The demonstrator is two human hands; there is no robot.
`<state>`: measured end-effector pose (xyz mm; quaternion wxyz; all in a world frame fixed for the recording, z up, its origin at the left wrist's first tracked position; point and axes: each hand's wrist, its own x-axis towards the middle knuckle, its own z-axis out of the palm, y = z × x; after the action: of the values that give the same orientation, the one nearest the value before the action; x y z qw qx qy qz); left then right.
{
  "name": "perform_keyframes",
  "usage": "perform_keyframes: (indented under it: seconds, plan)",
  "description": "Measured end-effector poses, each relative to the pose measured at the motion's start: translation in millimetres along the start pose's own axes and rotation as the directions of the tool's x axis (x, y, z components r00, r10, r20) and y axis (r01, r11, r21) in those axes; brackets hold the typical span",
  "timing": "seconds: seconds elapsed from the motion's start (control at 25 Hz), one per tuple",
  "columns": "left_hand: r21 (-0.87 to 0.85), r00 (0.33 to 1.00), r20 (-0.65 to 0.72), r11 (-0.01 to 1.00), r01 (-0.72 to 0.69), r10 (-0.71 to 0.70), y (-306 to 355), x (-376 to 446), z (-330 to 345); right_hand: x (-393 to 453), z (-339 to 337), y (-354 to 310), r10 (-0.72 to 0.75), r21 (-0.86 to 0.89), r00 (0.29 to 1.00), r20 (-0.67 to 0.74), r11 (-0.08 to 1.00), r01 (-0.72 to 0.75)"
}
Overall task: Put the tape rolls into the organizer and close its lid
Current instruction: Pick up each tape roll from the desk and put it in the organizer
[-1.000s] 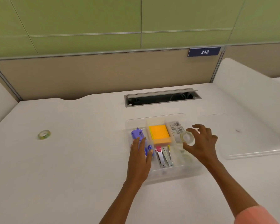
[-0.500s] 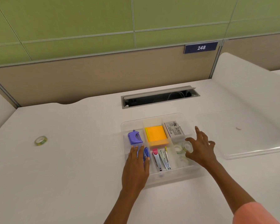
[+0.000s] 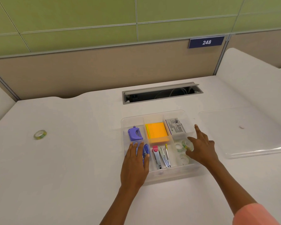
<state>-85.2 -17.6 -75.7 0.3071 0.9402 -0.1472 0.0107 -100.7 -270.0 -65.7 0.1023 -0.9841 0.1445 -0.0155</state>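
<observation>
A clear plastic organizer point(image 3: 156, 173) stands open on the white desk. Its near right compartment holds three tape rolls: one point(image 3: 178, 146), one with green print point(image 3: 185, 144) and one nearest me point(image 3: 184, 159). My right hand point(image 3: 201, 147) hovers over that compartment with fingers spread and nothing in it. My left hand point(image 3: 135, 163) lies flat on the organizer's near left corner. Another tape roll point(image 3: 40, 134) with yellow-green print lies far to the left on the desk. The clear lid point(image 3: 250, 140) lies flat to the right of the organizer.
Other compartments hold a purple tool point(image 3: 135, 133), orange sticky notes point(image 3: 156, 133), a small printed box point(image 3: 175, 126) and metal staplers point(image 3: 161, 157). An open cable slot point(image 3: 162, 93) is behind the organizer. A partition wall rises at the desk's back.
My right hand brought a tape roll down into the near right compartment and let it go; its fingers are now spread. The left hand stayed on the organizer.
</observation>
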Motion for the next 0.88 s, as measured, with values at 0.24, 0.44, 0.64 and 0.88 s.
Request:
perform_keyframes:
  seconds: [0.24,0.44,0.64,0.88]
  plan:
    - [-0.010,1.000,-0.021,1.000,0.004,-0.004,0.2,0.1,0.8,-1.3,0.7,-0.9,0.004,0.019,1.000,-0.019,1.000,-0.003]
    - [-0.030,1.000,-0.024,0.999,0.013,-0.013,0.5,-0.5,0.9,-1.7,-2.4,-2.3,0.007,0.075,1.000,-0.021,0.997,-0.005]
    - [-0.112,0.999,-0.029,0.993,-0.021,0.018,1.5,1.6,-3.7,-10.0,-15.9,-12.7,-0.036,0.211,0.980,-0.196,0.975,0.078]
    - [-0.217,0.988,-0.152,0.975,-0.037,0.004,-13.4,3.0,-33.2,-2.7,-31.9,-75.5,-0.210,0.330,0.949,-0.233,0.901,0.281]
